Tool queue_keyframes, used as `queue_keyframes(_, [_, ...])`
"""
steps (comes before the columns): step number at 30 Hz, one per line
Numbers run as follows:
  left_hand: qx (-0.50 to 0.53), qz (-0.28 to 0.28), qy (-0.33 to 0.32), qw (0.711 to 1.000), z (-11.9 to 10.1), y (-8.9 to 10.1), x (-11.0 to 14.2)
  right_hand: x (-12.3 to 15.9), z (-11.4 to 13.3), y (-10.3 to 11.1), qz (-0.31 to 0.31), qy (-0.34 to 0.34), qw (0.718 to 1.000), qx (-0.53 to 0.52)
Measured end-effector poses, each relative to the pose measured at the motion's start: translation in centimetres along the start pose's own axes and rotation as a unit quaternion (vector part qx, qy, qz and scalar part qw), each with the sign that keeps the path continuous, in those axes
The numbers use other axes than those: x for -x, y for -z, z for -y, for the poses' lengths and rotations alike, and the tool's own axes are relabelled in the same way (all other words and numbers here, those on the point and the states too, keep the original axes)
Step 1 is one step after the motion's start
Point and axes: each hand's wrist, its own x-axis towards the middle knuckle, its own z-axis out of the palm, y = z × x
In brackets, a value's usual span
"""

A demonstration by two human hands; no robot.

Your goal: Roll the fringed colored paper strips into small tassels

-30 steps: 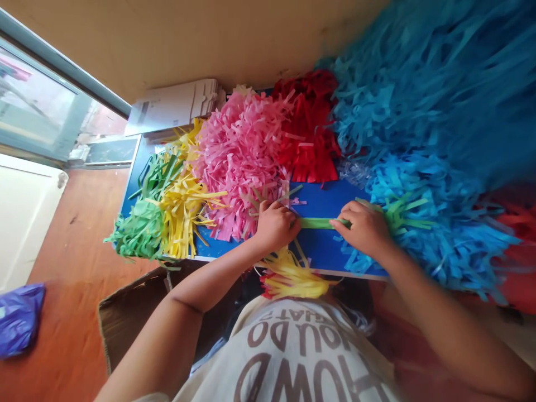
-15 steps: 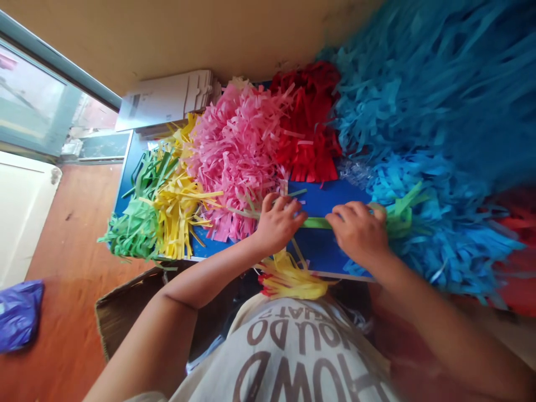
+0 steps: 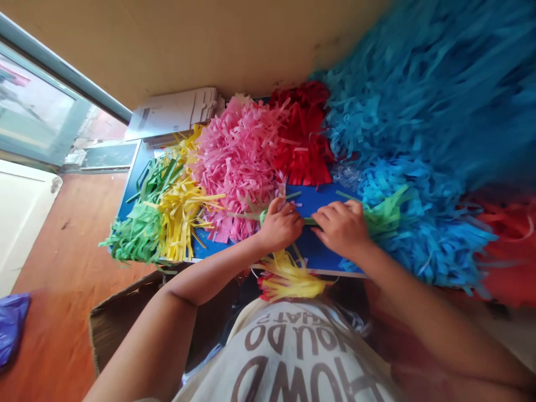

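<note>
Over the blue tabletop, my left hand (image 3: 281, 223) and my right hand (image 3: 342, 224) are closed on a bunch of green paper strips (image 3: 387, 213). A short twisted stretch of green spans the gap between them. The loose strip ends fan out past my right hand onto the bright blue fringe (image 3: 422, 223). A pale green bit pokes out beside my left thumb. Closer to my body, a yellow and red tassel (image 3: 293, 279) hangs at the table edge. My palms hide the middle of the green strips.
Pink fringe (image 3: 238, 162), red fringe (image 3: 301, 145), yellow tassels (image 3: 180, 223) and green tassels (image 3: 136, 229) cover the blue table (image 3: 213, 250). White flat cartons (image 3: 167, 114) lie at the back left. An open cardboard box (image 3: 113, 318) stands below the table's front edge.
My right hand has moved left, closer to my left hand, drawing the green strips along. The green between them looks shorter and more tightly twisted. The view has shifted slightly.
</note>
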Motion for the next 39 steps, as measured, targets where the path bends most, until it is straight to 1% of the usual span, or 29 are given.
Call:
queue_keyframes(2, [-0.006,-0.028,0.004,1.0,0.1,-0.3,0.5,0.2,0.6,0.0,-0.011,0.004,1.0,0.025])
queue_keyframes(4, [-0.009,-0.066,0.002,0.998,0.3,-0.6,1.1,0.9,0.5,-0.2,-0.041,0.015,0.998,0.036])
queue_keyframes(6, [-0.006,-0.094,-0.004,0.996,0.7,-0.8,1.9,1.9,-0.4,-0.4,-0.081,0.026,0.996,0.035])
queue_keyframes(8, [0.005,-0.101,-0.008,0.995,1.2,-1.0,2.6,2.8,-1.6,-0.5,-0.106,0.023,0.994,0.018])
queue_keyframes(9, [0.016,-0.1,-0.008,0.995,1.5,-1.0,2.9,3.2,-2.3,-0.6,-0.108,0.012,0.994,0.001])
queue_keyframes(11, [0.053,-0.091,0.008,0.994,2.0,-1.1,3.3,3.6,-3.4,-0.9,-0.094,-0.026,0.994,-0.047])
queue_keyframes(13, [0.106,-0.074,0.045,0.991,2.5,-1.2,3.4,3.6,-4.2,-1.2,-0.068,-0.06,0.991,-0.102])
queue_keyframes(16, [0.174,-0.046,0.096,0.979,2.9,-1.3,3.3,3.4,-4.8,-1.6,-0.041,-0.084,0.984,-0.15])
queue_keyframes(18, [0.187,-0.04,0.111,0.975,2.9,-1.4,3.2,3.2,-4.8,-1.6,-0.031,-0.097,0.984,-0.149])
queue_keyframes(24, [0.172,-0.024,0.142,0.974,2.4,-1.1,2.8,2.7,-4.5,-1.4,0.003,-0.134,0.98,-0.147])
queue_keyframes(27, [0.175,0.005,0.154,0.972,2.5,-0.8,2.4,2.3,-4.4,-1.3,0.025,-0.15,0.978,-0.139])
queue_keyframes(30, [0.163,0.042,0.171,0.971,2.4,-0.1,1.8,1.8,-3.9,-0.7,0.049,-0.174,0.979,-0.095])
queue_keyframes(32, [0.138,0.043,0.156,0.977,2.2,0.4,1.5,1.4,-3.3,0.1,0.063,-0.159,0.984,-0.052])
queue_keyframes(33, [0.124,0.035,0.131,0.983,2.1,0.6,1.3,1.2,-2.9,0.5,0.067,-0.136,0.988,-0.031])
queue_keyframes(36, [0.074,0.0,0.031,0.997,1.6,0.9,1.2,0.8,-1.7,1.5,0.064,-0.028,0.998,0.002])
queue_keyframes(37, [0.056,-0.011,0.009,0.998,1.4,0.9,1.2,0.7,-1.5,1.6,0.063,0.0,0.998,0.006])
queue_keyframes(39, [0.023,-0.027,-0.018,0.999,1.2,0.9,1.3,0.7,-1.2,1.5,0.06,0.034,0.997,0.016])
